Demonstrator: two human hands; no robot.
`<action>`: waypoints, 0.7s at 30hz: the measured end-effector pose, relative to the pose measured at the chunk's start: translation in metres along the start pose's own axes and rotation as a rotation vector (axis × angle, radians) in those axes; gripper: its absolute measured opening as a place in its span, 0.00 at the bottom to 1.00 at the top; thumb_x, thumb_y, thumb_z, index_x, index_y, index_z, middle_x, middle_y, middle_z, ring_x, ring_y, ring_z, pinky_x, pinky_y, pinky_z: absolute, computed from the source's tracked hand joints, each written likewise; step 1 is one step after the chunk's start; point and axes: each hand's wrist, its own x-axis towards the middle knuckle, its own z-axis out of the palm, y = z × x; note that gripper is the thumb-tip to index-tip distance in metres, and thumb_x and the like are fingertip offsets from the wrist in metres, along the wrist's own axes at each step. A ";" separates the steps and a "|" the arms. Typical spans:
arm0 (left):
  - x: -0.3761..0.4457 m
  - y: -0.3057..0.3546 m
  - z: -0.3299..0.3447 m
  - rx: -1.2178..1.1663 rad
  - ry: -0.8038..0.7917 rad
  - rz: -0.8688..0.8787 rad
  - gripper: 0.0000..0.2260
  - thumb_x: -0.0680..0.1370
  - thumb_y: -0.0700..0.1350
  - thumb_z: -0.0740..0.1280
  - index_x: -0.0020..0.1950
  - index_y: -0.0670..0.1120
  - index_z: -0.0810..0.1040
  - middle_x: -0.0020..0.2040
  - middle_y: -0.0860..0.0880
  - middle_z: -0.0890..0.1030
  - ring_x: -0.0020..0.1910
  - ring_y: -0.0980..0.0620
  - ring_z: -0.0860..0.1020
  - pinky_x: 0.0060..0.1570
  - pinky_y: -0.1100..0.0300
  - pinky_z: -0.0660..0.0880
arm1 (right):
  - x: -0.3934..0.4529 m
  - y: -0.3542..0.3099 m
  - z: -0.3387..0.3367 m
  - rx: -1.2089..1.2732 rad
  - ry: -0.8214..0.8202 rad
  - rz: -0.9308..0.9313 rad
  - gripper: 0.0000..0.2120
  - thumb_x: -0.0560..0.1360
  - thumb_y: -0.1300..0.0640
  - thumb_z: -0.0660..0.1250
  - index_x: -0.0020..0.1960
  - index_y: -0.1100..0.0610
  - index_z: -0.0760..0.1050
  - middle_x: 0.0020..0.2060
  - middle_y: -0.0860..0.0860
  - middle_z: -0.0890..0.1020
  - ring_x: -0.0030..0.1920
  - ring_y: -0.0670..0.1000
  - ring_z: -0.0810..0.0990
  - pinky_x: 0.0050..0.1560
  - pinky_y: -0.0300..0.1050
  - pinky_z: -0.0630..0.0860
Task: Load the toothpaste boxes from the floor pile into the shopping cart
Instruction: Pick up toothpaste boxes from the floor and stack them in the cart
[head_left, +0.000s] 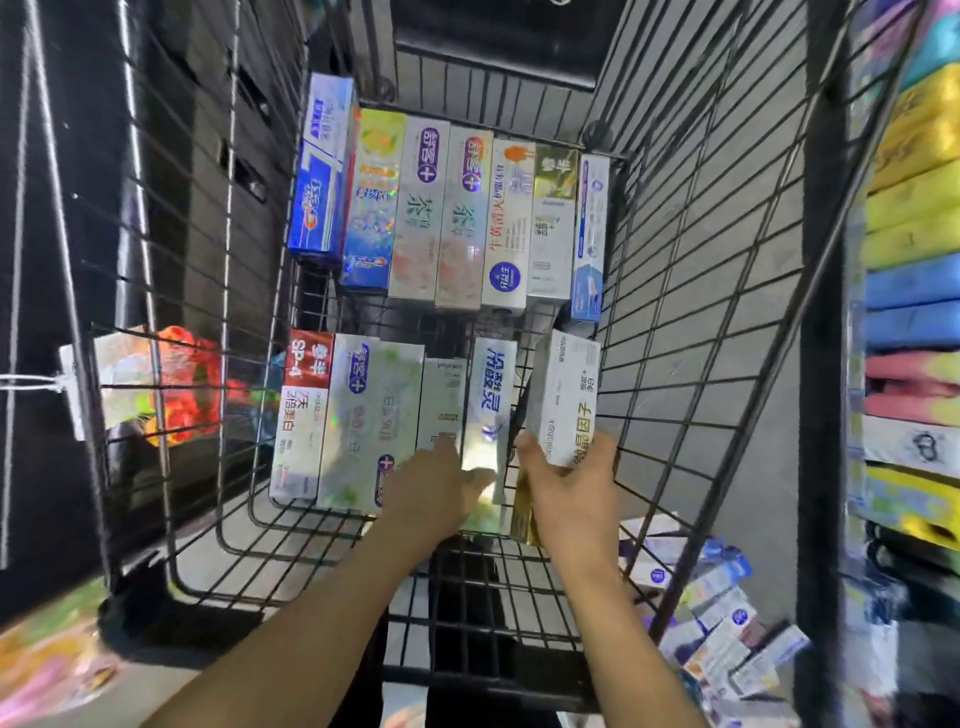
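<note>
I look down into a black wire shopping cart. Toothpaste boxes lie in two rows on its floor: a far row of several boxes and a near row. My right hand grips a white box with gold lettering, tilted at the right end of the near row. My left hand reaches in with straight fingers touching a silver and blue box beside it. The floor pile of boxes lies outside the cart at the lower right.
Store shelves with colourful packs stand close on the right. A red and silver pack shows through the cart's left wall. Dark fixtures fill the left side. The grey floor shows under the cart's mesh.
</note>
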 end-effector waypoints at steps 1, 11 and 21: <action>0.001 -0.006 -0.002 -0.022 0.017 0.002 0.29 0.77 0.70 0.61 0.63 0.47 0.70 0.57 0.44 0.81 0.55 0.42 0.80 0.52 0.51 0.77 | 0.000 0.001 0.002 -0.014 0.004 0.002 0.21 0.75 0.42 0.72 0.60 0.47 0.66 0.51 0.44 0.83 0.43 0.42 0.82 0.43 0.45 0.78; 0.009 -0.016 -0.020 -0.130 0.175 0.075 0.15 0.79 0.60 0.66 0.53 0.50 0.70 0.43 0.51 0.79 0.42 0.49 0.78 0.42 0.54 0.74 | 0.010 0.014 0.031 -0.373 0.022 -0.011 0.35 0.74 0.39 0.72 0.69 0.62 0.66 0.63 0.56 0.69 0.61 0.57 0.73 0.57 0.47 0.71; 0.066 0.021 -0.065 -0.032 0.382 0.503 0.27 0.81 0.49 0.66 0.77 0.42 0.65 0.71 0.41 0.72 0.67 0.40 0.70 0.64 0.48 0.69 | 0.020 0.029 0.047 -0.251 -0.076 0.060 0.34 0.75 0.54 0.73 0.75 0.57 0.61 0.68 0.54 0.74 0.67 0.56 0.74 0.68 0.55 0.73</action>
